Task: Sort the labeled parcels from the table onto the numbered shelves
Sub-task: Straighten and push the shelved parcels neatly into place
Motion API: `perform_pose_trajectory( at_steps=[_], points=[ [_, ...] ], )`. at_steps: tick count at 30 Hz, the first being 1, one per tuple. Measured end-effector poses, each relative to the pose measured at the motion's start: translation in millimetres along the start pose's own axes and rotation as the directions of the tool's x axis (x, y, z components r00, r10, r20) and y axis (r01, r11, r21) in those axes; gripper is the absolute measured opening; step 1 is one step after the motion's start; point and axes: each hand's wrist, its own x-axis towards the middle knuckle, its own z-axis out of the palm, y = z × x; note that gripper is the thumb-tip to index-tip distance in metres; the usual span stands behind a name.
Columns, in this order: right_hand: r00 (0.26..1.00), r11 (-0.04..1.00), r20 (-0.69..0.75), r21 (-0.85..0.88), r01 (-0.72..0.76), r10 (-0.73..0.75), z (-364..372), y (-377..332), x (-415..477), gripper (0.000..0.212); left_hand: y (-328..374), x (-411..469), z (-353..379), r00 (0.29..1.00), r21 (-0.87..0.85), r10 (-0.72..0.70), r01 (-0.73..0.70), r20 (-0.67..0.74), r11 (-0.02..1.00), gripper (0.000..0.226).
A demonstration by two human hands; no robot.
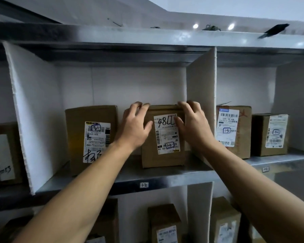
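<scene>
Both hands, the left hand (pixel 133 127) and right hand (pixel 191 125), clasp the parcel marked 1-2 (pixel 163 137) with fingers (pixel 142 106) curled over its top edge in shelf bay 1-2 (pixel 144 185); slide it squarely back, label facing outward.

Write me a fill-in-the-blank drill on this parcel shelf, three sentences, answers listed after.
1. The left hand and right hand grip the parcel by its ___ edge.
2. The shelf tag below that parcel reads ___.
3. The white divider stands on the parcel's ___ side.

Missing words: top; 1-2; right
</scene>
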Motion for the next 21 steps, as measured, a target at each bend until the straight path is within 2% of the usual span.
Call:
perform_pose_trajectory(
  at_steps=[4,10,21],
  points=[
    [1.0,0.996,0.014,0.088,0.012,-0.013,9,11,3,0.052,4,-1,11,0.999,-0.009,-0.033,0.033,-0.03,0.999,0.057],
    [0.999,0.975,-0.041,0.221,-0.018,0.028,16,19,7,0.049,14,0,22,0.998,-0.032,-0.032,0.031,-0.053,0.999,0.056],
    [0.999,0.972,-0.029,0.232,0.03,-0.024,24,32,9,0.054,15,3,30,0.997,0.014,-0.042,0.043,-0.058,0.999,0.056]
  ],
)
